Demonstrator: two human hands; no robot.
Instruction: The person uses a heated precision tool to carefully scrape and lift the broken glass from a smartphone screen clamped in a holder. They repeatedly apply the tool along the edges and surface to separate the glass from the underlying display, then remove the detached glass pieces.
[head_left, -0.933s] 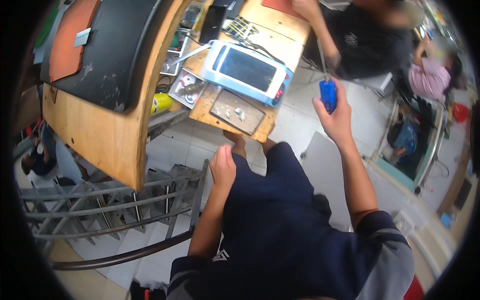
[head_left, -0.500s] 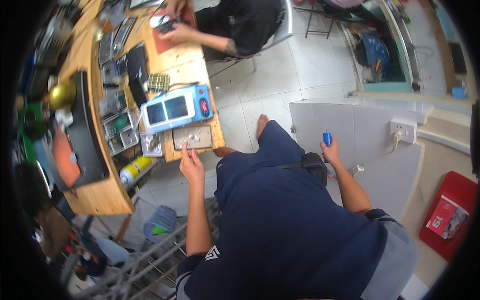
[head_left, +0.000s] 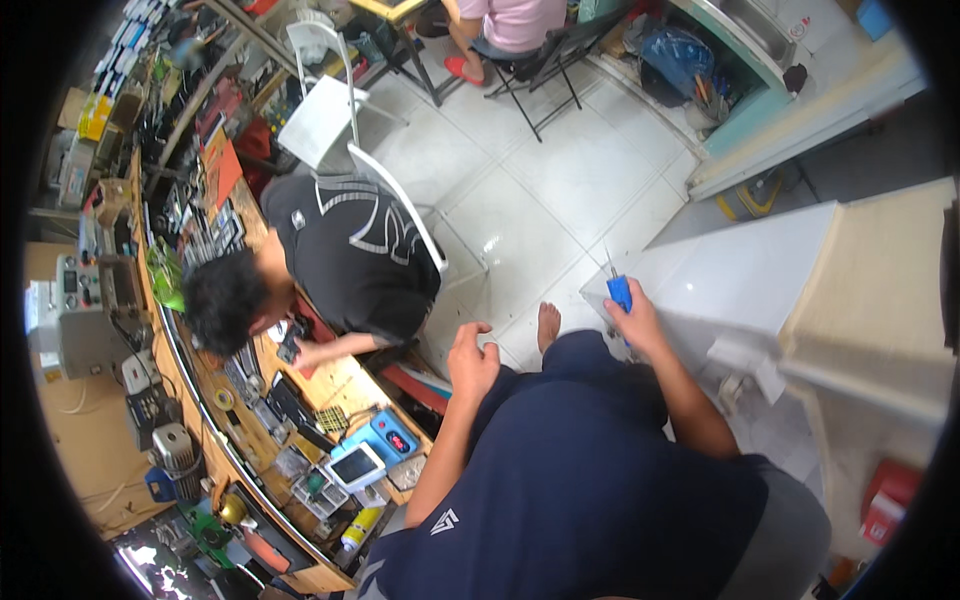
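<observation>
My right hand (head_left: 640,322) is closed around the blue handle of a screwdriver (head_left: 620,292). Its thin metal shaft points up and away from me, beside a white panel. My left hand (head_left: 473,362) is raised over the floor just left of my knees. Its index finger and thumb are apart, the other fingers curl in, and nothing shows between them. Nearest to that arm is the end of the wooden workbench (head_left: 352,388), where a blue benchtop device (head_left: 385,436) with a lit red display stands.
A co-worker in a black shirt (head_left: 345,240) sits bent over the bench, hands on a small dark item. Behind stand a white chair (head_left: 318,125) and a person in pink (head_left: 525,22). The white panel (head_left: 720,265) borders my right side. A yellow can (head_left: 362,527) lies by the bench end.
My view has swung round, bringing more of the room and the co-worker into sight. My left hand has come away from the bench corner. The screwdriver stays in my right hand.
</observation>
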